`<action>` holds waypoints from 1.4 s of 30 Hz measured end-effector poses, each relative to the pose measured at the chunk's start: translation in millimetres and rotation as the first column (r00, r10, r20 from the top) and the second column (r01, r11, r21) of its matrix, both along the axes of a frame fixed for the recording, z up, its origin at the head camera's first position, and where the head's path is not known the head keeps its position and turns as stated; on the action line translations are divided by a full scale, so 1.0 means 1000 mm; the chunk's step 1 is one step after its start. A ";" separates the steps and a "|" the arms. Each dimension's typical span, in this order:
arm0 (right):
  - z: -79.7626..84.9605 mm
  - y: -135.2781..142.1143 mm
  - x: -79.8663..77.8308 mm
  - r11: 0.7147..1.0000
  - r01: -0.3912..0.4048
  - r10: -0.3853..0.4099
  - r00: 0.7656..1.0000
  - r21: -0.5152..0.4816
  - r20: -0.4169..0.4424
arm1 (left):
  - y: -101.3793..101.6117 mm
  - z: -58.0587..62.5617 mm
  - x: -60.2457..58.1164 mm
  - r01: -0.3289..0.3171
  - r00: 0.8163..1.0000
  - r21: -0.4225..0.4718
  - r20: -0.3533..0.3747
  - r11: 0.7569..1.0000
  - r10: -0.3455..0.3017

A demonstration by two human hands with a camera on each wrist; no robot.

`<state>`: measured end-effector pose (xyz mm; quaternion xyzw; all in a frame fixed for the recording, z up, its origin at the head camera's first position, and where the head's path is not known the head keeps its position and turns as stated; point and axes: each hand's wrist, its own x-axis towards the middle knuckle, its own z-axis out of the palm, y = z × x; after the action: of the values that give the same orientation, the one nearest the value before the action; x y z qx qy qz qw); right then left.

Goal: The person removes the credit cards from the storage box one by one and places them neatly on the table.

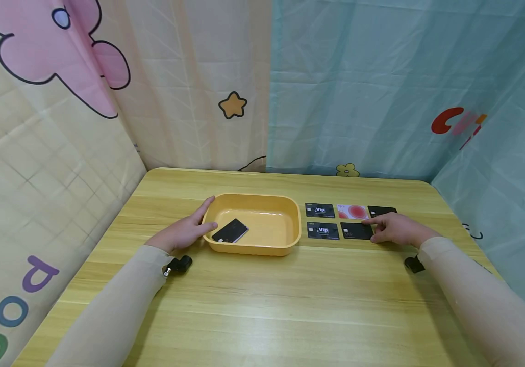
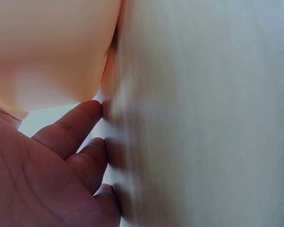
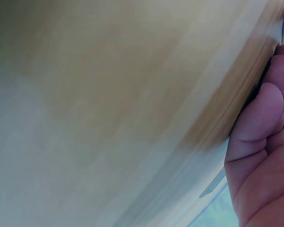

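A yellow plastic tray (image 1: pixel 254 250) stands on the table, with a few stacked cards (image 1: pixel 231 231), the top one black, at its left end. At the tray's left end my left hand (image 1: pixel 184 232) holds the wall, thumb over the rim and fingers outside; other fingertips touch the table (image 2: pixel 194 123) in the left wrist view. My right hand (image 1: pixel 395 229) has its index finger at the top edge of a black VIP card (image 1: pixel 355 231) and its thumb at the lower right corner. The card lies flat. The right wrist view shows the curled fingers (image 3: pixel 260 113) low over the wood.
Right of the tray lie two black Vip cards (image 1: pixel 320 210), one above the other, a pink-and-white card (image 1: pixel 352 211) and another black card (image 1: pixel 381 210), partly covered by my right hand. Printed curtains (image 1: pixel 358 76) enclose the table's back and sides.
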<state>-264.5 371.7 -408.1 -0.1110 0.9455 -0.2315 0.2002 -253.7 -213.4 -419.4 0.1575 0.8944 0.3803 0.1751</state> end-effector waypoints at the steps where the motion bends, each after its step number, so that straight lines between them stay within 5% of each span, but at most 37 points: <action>1: 0.000 0.000 0.000 1.000 0.000 0.000 1.000 0.001 0.001 | 0.000 0.000 0.000 0.000 1.000 -0.001 0.002 1.000 0.000; 17: 0.006 0.004 -0.001 1.000 -0.004 0.005 1.000 -0.023 0.015 | 0.000 0.000 0.000 0.004 1.000 0.006 0.006 1.000 -0.004; 22: 0.017 -0.004 -0.008 1.000 0.025 -0.026 0.998 -0.010 -0.065 | 0.000 -0.002 -0.001 -0.002 1.000 0.004 0.005 1.000 0.002; 34: 0.087 -0.079 -0.027 0.992 -0.111 0.096 0.972 -0.056 -0.213 | 0.000 0.000 0.000 -0.001 1.000 -0.013 0.011 1.000 0.001; 42: 0.109 -0.139 -0.037 0.968 -0.239 0.220 0.955 -0.074 -0.200 | 0.000 0.000 0.002 0.001 1.000 0.019 0.012 1.000 -0.001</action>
<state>-301.7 232.7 -299.6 -0.2513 0.9286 -0.2405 0.1290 -251.9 -213.0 -419.7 0.1575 0.8895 0.3897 0.1791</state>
